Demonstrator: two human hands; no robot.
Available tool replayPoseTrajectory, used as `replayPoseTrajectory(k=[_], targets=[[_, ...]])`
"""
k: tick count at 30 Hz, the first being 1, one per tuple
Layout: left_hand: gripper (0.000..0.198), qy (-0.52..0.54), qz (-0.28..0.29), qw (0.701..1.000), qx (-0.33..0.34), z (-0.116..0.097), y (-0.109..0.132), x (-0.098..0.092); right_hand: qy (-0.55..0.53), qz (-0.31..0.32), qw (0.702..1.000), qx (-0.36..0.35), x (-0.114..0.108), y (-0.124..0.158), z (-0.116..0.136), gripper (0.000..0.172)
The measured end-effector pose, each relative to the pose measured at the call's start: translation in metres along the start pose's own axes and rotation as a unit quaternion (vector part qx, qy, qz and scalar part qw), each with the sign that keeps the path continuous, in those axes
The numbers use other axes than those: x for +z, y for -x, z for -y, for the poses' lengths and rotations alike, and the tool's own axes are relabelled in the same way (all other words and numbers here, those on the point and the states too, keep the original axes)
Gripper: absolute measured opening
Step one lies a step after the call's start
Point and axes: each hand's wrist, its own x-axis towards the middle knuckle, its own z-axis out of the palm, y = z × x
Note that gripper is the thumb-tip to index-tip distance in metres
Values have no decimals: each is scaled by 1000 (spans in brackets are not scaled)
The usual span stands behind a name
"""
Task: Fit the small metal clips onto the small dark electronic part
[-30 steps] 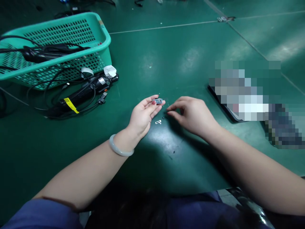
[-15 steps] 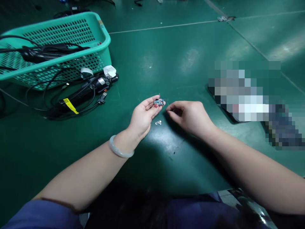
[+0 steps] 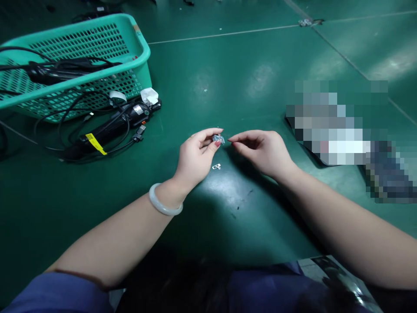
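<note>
Between the thumb and fingers of my left hand (image 3: pixel 197 158) is a small grey-blue part with cut-outs (image 3: pixel 218 139), too small to name more exactly. My right hand (image 3: pixel 265 150) is just to the right, thumb and forefinger pinched close together near that part. Whether anything tiny sits in the pinch I cannot make out. Below my left fingertips, a small flat silvery piece with holes (image 3: pixel 216 166) lies on the green tabletop (image 3: pixel 202 226).
A green plastic basket (image 3: pixel 143 58) with black cabled devices stands at the upper left. Before it lies a black cylindrical device (image 3: pixel 112 124) with cables and a yellow tag (image 3: pixel 96 144). Blurred-out items (image 3: pixel 329 130) lie at the right. Small bits (image 3: pixel 305 22) lie farther back.
My left hand has turned, tilting the small part and bringing its fingers round it. My right hand has risen slightly, its pinched fingertips now pointing at the part.
</note>
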Motion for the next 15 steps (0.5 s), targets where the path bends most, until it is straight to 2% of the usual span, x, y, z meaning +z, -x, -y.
replayPoseTrajectory(k=[2, 4, 7, 11, 15], targets=[[24, -134, 17, 988, 78, -1, 1, -2, 23, 27, 999, 1, 1, 1, 0, 18], [28, -253, 40, 957, 140, 0, 2, -4, 37, 52, 998, -3, 3, 2, 0, 18], [32, -365, 71, 907, 195, 3, 3, -5, 55, 65, 996, -14, 4, 4, 1, 18], [35, -440, 96, 865, 221, 4, 6, -4, 74, 57, 995, -20, 4, 4, 0, 15], [38, -442, 82, 861, 236, -1, 9, -2, 45, 41, 998, -11, 5, 4, -3, 13]])
